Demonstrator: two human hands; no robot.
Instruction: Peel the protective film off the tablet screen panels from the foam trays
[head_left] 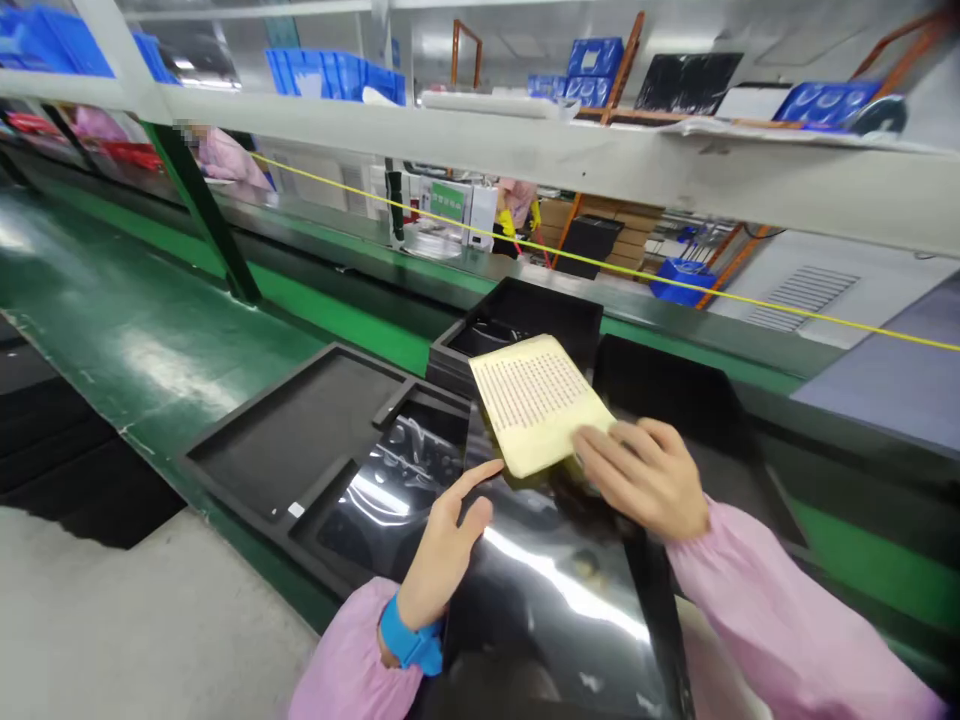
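Note:
My right hand grips the near edge of a pale yellow sheet printed with rows of small marks and holds it tilted above a glossy black panel. My left hand rests on that panel with the index finger stretched toward the sheet's lower corner. A blue band circles my left wrist, and both arms wear pink sleeves. The panel lies over a black foam tray with shallow compartments.
A stack of black trays stands behind the sheet on the green conveyor belt. A yellow cord runs across above it. Blue bins sit on the overhead shelf. Another person in pink works at the far left.

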